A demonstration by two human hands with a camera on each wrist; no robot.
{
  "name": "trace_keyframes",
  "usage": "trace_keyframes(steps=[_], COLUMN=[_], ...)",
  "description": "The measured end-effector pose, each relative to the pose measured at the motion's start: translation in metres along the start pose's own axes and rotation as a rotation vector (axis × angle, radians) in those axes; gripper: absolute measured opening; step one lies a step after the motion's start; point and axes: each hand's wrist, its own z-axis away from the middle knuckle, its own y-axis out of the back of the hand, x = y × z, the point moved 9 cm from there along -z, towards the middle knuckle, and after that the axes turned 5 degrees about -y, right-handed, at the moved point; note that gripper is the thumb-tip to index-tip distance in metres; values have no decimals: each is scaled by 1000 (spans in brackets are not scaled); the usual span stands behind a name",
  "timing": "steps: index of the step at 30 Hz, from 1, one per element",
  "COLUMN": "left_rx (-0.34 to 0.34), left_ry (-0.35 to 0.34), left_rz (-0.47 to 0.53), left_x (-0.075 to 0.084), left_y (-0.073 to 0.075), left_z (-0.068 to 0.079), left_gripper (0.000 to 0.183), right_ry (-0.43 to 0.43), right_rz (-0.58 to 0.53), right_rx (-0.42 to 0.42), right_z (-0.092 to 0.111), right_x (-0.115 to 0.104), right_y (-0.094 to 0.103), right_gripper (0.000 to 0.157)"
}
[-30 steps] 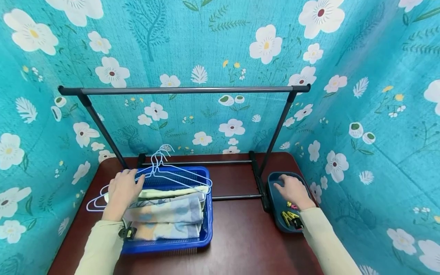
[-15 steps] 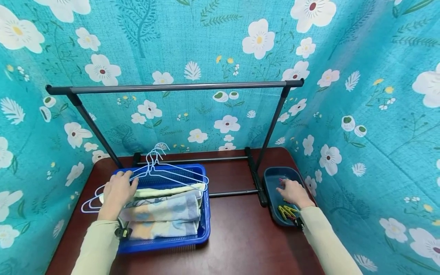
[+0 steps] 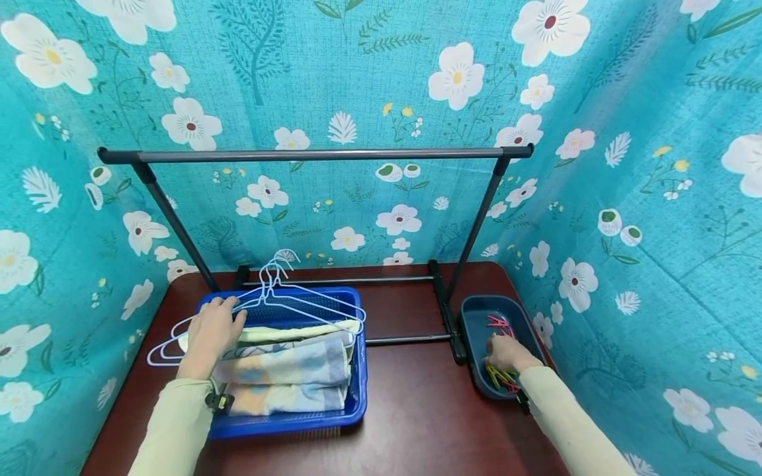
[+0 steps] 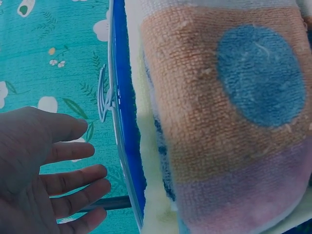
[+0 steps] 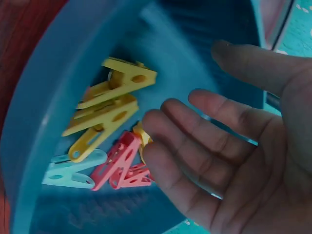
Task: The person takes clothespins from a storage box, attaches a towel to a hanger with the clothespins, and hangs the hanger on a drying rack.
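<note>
My left hand (image 3: 210, 334) is held over the left end of a blue plastic basket (image 3: 362, 396). Light blue hangers (image 3: 270, 281) lie across the basket, close to its fingers. In the left wrist view those fingers (image 4: 78, 178) are spread and hold nothing, beside the hanger hooks (image 4: 103, 97). Patterned towels (image 3: 297, 363) lie folded in the basket. My right hand (image 3: 510, 354) reaches into a dark blue basin (image 3: 476, 307), over yellow clothespins (image 5: 109, 109). Pink clothespins (image 5: 117, 158) and a mint clothespin (image 5: 73, 168) lie there too. The right fingers (image 5: 209, 117) are slightly bent, with nothing between them.
A dark metal rack with a top bar (image 3: 321, 156) stands behind the basket, its foot (image 3: 457, 347) beside the basin. The brown table (image 3: 411, 410) carries everything. Flowered teal cloth (image 3: 351, 86) surrounds the table at the back and sides.
My right hand has moved toward the near end of the basin, and pink clothespins now show beyond it. My left hand stays by the hangers. The head view has shifted slightly.
</note>
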Motion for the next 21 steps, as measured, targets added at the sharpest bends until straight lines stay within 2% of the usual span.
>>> trace_keyframes(steps=[7,13,21], left_rx=[-18,-27,-18], left_ry=[-27,-31,-30], left_rz=[-5,0,9], left_x=[2,3,4], left_y=[-4,-6,-7], left_z=[-8,-8,-10], left_gripper=[43,43,39], right_ry=[-19,-12,29], right_rz=[-2,-5,52], right_rx=[-72,-95,-57], right_z=[0,2,0], right_x=[-1,-1,-3], right_y=[-14,-23,-28], right_gripper=[20,6,14])
